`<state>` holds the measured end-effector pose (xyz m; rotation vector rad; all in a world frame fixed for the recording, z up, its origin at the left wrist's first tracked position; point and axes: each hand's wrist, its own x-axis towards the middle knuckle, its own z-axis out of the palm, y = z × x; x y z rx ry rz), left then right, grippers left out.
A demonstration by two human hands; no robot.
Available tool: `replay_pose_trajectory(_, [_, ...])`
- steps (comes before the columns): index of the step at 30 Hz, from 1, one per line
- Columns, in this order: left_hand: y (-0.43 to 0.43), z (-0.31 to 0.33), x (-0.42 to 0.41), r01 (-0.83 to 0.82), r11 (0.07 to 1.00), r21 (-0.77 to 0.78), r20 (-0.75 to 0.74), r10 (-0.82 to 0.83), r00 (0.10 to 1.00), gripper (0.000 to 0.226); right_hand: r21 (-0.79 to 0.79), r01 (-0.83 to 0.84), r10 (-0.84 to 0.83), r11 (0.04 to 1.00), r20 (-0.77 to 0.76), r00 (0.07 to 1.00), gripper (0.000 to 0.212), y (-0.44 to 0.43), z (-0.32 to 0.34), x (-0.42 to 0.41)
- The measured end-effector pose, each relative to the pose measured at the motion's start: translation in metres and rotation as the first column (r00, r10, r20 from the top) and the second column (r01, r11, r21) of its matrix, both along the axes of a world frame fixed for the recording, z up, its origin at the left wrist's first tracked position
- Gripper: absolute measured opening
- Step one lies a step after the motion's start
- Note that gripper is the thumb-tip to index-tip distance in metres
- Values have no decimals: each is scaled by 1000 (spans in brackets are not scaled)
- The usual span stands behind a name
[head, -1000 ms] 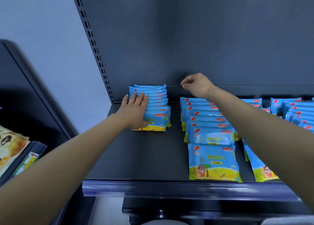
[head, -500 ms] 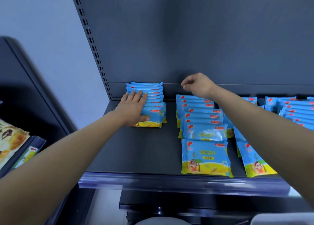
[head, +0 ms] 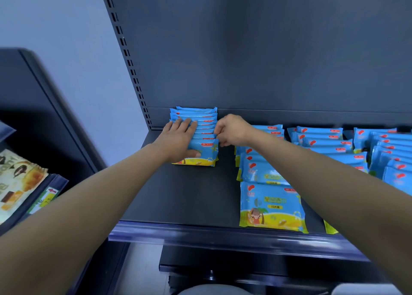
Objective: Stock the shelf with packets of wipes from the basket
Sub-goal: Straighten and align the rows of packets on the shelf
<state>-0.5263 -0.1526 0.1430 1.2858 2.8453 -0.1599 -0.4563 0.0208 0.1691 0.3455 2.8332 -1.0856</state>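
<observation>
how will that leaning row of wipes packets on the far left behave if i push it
Probably soft: the leaning row sits overlapped like shingles under the flat left hand, so packets may fan or slump. Glossy film on the smooth shelf likely slides easily.

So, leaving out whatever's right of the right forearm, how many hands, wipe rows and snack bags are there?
Hands: 2 (left hand, right hand)
Wipe rows: 2 (left row, middle row)
Snack bags: 1 (snack bag)
Total: 5
</observation>
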Motion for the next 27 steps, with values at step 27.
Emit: replay_pose_trajectory(27, [104, -9, 116, 381, 919, 100, 137, -392, 910, 117, 281, -99, -47, 955, 471, 881, 76, 129, 1, 10])
